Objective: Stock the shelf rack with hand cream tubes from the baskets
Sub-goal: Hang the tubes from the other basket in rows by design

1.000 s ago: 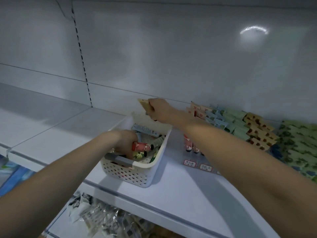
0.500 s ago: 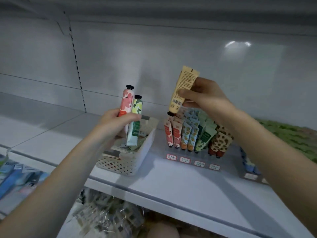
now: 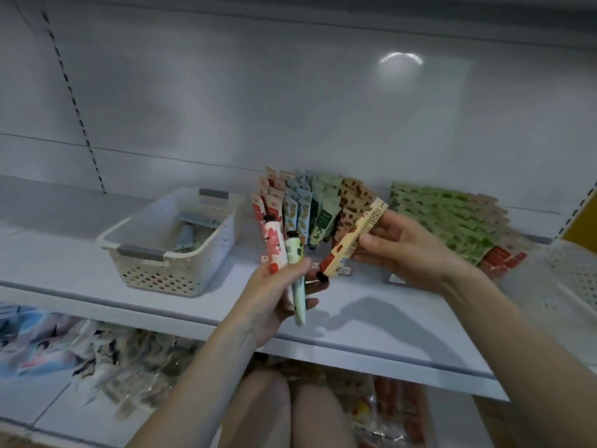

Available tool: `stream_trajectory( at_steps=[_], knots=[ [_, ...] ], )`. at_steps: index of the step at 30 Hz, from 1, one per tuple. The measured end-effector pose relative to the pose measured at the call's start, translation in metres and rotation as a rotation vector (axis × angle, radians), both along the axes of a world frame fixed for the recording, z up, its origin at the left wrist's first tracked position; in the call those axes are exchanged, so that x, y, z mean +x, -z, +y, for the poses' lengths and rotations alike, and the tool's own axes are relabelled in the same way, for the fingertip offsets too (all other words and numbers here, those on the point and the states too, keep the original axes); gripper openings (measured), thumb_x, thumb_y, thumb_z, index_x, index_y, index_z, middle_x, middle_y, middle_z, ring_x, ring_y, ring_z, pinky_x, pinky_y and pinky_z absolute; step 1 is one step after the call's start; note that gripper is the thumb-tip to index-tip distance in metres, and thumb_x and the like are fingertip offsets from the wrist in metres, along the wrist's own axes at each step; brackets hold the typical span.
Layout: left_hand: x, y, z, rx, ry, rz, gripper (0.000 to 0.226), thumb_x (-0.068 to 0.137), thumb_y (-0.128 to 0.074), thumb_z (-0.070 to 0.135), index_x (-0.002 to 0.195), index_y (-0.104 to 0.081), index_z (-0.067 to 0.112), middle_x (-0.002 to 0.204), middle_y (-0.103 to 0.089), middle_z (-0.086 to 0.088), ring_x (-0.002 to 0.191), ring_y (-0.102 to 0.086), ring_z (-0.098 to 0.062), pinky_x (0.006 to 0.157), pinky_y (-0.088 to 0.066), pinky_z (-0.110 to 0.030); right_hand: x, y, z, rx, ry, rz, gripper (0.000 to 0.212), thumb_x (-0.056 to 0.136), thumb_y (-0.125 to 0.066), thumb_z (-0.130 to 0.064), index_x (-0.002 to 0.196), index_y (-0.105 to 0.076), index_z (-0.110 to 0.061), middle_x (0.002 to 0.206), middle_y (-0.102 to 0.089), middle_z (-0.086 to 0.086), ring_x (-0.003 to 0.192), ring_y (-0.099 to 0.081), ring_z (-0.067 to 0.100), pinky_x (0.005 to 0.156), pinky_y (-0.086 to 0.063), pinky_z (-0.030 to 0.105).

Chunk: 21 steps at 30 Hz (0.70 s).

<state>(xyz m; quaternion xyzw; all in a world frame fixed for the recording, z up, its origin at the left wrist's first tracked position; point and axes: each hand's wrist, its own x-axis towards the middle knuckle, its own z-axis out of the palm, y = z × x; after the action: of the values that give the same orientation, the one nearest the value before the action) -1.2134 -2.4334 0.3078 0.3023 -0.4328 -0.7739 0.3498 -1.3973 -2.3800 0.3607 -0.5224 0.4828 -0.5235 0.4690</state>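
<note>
Left hand (image 3: 277,295): I saw it gripping a pink tube (image 3: 274,247) and a green tube (image 3: 295,253), caps up, above the shelf (image 3: 371,318).
Right hand (image 3: 400,250): it pinched a tan tube (image 3: 352,240), cap down.
Basket (image 3: 168,250): sat on the shelf, left of the stocked tubes (image 3: 307,205).

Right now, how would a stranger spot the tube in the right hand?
Find the white shelf, then the upright rows of tubes beside the white basket. Just in front of them, the right hand pinches a beige tube, tilted with its black cap down. Unlike the pink tube and pale green tube in the left hand, it shows small printed text.
</note>
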Motion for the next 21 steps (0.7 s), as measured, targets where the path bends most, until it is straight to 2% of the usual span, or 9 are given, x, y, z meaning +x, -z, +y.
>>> stream_trajectory(
  at_steps=[2, 4, 6, 9, 12, 14, 16, 19, 21],
  knots=[
    [-0.009, 0.001, 0.010, 0.035, 0.103, 0.050, 0.035, 0.076, -0.063, 0.021, 0.107, -0.059, 0.006, 0.090, -0.073, -0.011, 0.078, -0.072, -0.023, 0.063, -0.057, -0.031, -0.002, 0.004, 0.008, 0.008, -0.043, -0.031, 0.041, 0.059, -0.068, -0.018, 0.096, -0.056, -0.006, 0.086, -0.072, 0.002, 0.089, -0.069, 0.016, 0.075, -0.055, 0.023],
    [-0.014, 0.001, 0.016, 0.025, 0.141, 0.063, 0.036, 0.069, -0.063, 0.022, 0.101, -0.062, 0.006, 0.085, -0.073, -0.011, 0.073, -0.071, -0.022, 0.061, -0.057, -0.030, -0.004, 0.007, 0.014, 0.000, -0.060, -0.065, 0.039, 0.060, -0.067, -0.017, 0.096, -0.055, -0.007, 0.085, -0.072, 0.002, 0.088, -0.069, 0.016, 0.074, -0.055, 0.023],
    [-0.016, 0.003, 0.020, -0.009, 0.112, 0.068, 0.032, 0.065, -0.064, 0.020, 0.094, -0.062, 0.006, 0.075, -0.071, -0.008, 0.065, -0.070, -0.019, 0.058, -0.057, -0.028, -0.007, 0.011, 0.017, -0.007, -0.045, -0.113, 0.041, 0.061, -0.069, -0.017, 0.099, -0.058, -0.009, 0.089, -0.072, 0.006, 0.091, -0.069, 0.019, 0.075, -0.054, 0.024],
    [-0.021, 0.010, 0.020, -0.086, -0.002, 0.033, 0.037, 0.060, -0.070, 0.021, 0.093, -0.061, 0.008, 0.073, -0.068, -0.005, 0.065, -0.066, -0.013, 0.060, -0.053, -0.027, -0.009, 0.021, 0.021, 0.008, 0.025, -0.121, 0.049, 0.062, -0.077, -0.026, 0.105, -0.060, -0.009, 0.096, -0.071, 0.009, 0.092, -0.069, 0.021, 0.075, -0.055, 0.024],
    [-0.025, 0.020, 0.021, -0.226, -0.145, -0.116, 0.029, 0.068, -0.075, 0.018, 0.092, -0.061, 0.012, 0.066, -0.066, 0.006, 0.061, -0.060, -0.005, 0.053, -0.044, -0.020, -0.004, 0.036, 0.027, 0.035, 0.127, -0.058, 0.027, 0.075, -0.062, -0.024, 0.097, -0.061, -0.008, 0.088, -0.072, 0.005, 0.083, -0.069, 0.018, 0.071, -0.057, 0.025],
    [-0.027, 0.028, 0.022, -0.310, -0.187, -0.157, 0.028, 0.074, -0.075, 0.013, 0.098, -0.062, 0.011, 0.075, -0.069, 0.004, 0.066, -0.064, -0.005, 0.052, -0.046, -0.017, 0.001, 0.049, 0.027, 0.047, 0.192, -0.042, 0.019, 0.077, -0.059, -0.021, 0.091, -0.063, -0.008, 0.086, -0.072, 0.006, 0.080, -0.070, 0.019, 0.068, -0.056, 0.023],
    [-0.030, 0.037, 0.023, -0.363, -0.215, -0.227, 0.029, 0.075, -0.075, 0.012, 0.101, -0.062, 0.014, 0.085, -0.071, -0.003, 0.076, -0.066, -0.013, 0.056, -0.048, -0.018, 0.005, 0.063, 0.024, 0.076, 0.287, -0.005, 0.008, 0.082, -0.062, -0.015, 0.084, -0.063, -0.007, 0.080, -0.071, 0.007, 0.073, -0.070, 0.017, 0.064, -0.056, 0.021],
    [-0.032, 0.048, 0.020, -0.320, -0.238, -0.308, 0.024, 0.076, -0.075, 0.015, 0.095, -0.061, 0.015, 0.082, -0.068, -0.005, 0.069, -0.062, -0.018, 0.054, -0.045, -0.022, 0.005, 0.074, 0.017, 0.111, 0.359, 0.064, 0.005, 0.085, -0.061, -0.007, 0.082, -0.064, -0.006, 0.074, -0.072, 0.006, 0.065, -0.068, 0.012, 0.061, -0.055, 0.018],
    [-0.029, 0.055, 0.014, -0.237, -0.254, -0.301, 0.018, 0.076, -0.074, 0.016, 0.085, -0.059, 0.013, 0.073, -0.062, -0.007, 0.063, -0.055, -0.020, 0.054, -0.043, -0.027, -0.003, 0.073, 0.012, 0.076, 0.465, 0.166, 0.006, 0.085, -0.062, -0.006, 0.080, -0.064, -0.009, 0.078, -0.071, 0.008, 0.066, -0.068, 0.014, 0.064, -0.057, 0.021]
  ],
)
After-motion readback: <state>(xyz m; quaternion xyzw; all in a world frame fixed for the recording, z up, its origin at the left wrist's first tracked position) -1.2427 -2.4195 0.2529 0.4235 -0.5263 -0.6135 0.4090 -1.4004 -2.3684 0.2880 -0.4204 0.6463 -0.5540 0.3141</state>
